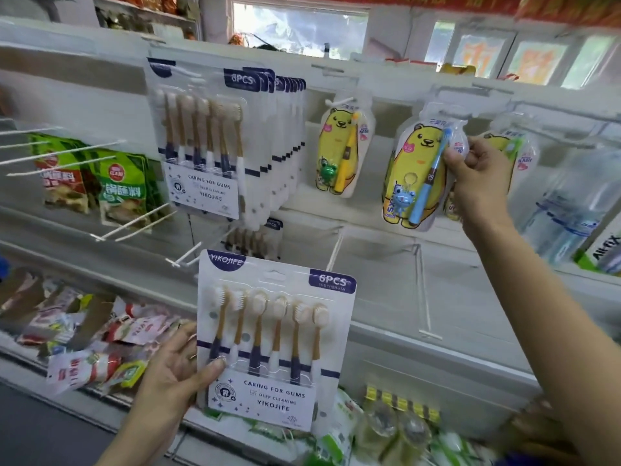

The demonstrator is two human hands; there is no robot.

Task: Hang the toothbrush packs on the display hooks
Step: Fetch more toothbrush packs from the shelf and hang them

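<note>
Both hands are gripping packs, well apart from each other: the left hand (174,375), at seven o'clock in the view, is pinching the lower left edge of a six-piece toothbrush pack (272,344), thumb lying across the front and fingers curling behind, while the right hand (477,178), up at two o'clock, is closing its fingers round the right edge of a blue children's toothbrush pack (418,174) printed with a yellow bear. That bear pack is hanging at the top row of the display, its upper edge at a white hook (452,112). At its nine o'clock a yellow children's toothbrush pack (342,146) is dangling from its own hook, with a bare strip of panel between the two. A row of six-piece packs (215,139) is filling the hook at eleven o'clock. The held six-piece pack is sitting low, its top edge just beside an empty double-prong hook (186,258); bare white backboard (379,280) is lying open to its three o'clock. Green seasoning packets (122,186) are hanging at nine o'clock.
</note>
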